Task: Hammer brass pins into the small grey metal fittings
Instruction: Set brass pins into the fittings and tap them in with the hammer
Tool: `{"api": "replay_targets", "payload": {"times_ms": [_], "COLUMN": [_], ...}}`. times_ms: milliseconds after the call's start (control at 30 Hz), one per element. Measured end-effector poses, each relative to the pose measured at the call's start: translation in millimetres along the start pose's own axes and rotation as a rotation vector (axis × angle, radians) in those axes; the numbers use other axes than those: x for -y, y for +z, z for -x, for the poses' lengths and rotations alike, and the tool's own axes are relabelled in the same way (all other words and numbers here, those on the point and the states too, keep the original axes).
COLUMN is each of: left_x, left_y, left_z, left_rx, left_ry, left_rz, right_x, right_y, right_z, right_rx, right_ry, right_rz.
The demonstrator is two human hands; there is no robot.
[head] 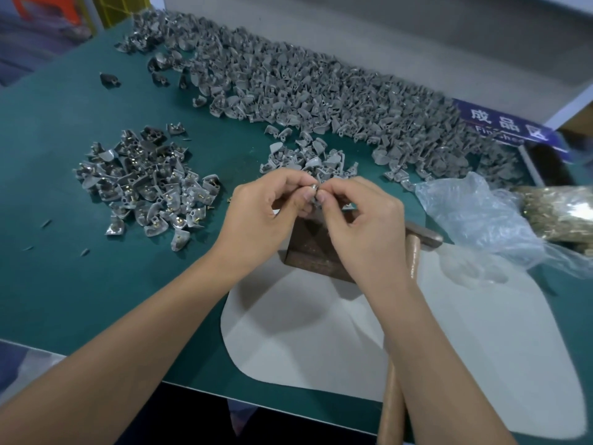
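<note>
Far left on the green mat (64,149): a small heap of finished fittings (144,184), brass pin heads showing in many. Along the back, left to right, a long drift of bare grey fittings (305,88), with a smaller cluster (308,159) just beyond the fingers.

Centre: left hand (263,213) and right hand (356,220) brought together fingertip to fingertip above a rusty metal block (313,248), both sets of fingers curled and pinching one small fitting (313,188) between them — probably seating a pin in its hole, though the pin itself too small to make out. Hammer (414,248) lying untouched just right of the block, handle running down toward the near edge under the right forearm.

Right: a crumpled clear plastic bag (475,216), then a glinting heap of brass pins (558,216) at the frame edge.

Likely slips from here: pin dropped or set crooked through so tight a pinch, then bent under the blow; fitting rolling off the block; forearm nudging the hammer handle.

Surface: green mat with a pale grey sheet (305,342) under the block. Behind — a blue sign (507,123) with white characters, a white shelf edge, yellow crate at top left.
</note>
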State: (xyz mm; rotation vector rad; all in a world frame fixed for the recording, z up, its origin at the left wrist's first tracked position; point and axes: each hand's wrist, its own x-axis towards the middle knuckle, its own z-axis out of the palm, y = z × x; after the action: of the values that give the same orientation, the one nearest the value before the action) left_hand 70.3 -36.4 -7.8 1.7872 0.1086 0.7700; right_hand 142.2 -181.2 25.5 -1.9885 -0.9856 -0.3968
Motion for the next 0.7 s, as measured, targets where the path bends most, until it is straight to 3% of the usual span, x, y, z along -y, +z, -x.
{"api": "replay_targets", "payload": {"times_ms": [500, 700], "left_x": [-9.1, -11.9], "left_y": [0.9, 0.7], "left_z": [0.4, -1.0], "left_rx": [-0.009, -0.009], "left_ry": [0.013, 0.027], "left_rz": [0.025, 0.039], "right_x": [4.6, 3.9], "right_y": [-4.5, -12.7], "right_z": [1.9, 1.1], "right_rx": [-0.028, -0.035], "right_ry": [0.132, 0.049], "right_rz": [-0.156, -0.116]}}
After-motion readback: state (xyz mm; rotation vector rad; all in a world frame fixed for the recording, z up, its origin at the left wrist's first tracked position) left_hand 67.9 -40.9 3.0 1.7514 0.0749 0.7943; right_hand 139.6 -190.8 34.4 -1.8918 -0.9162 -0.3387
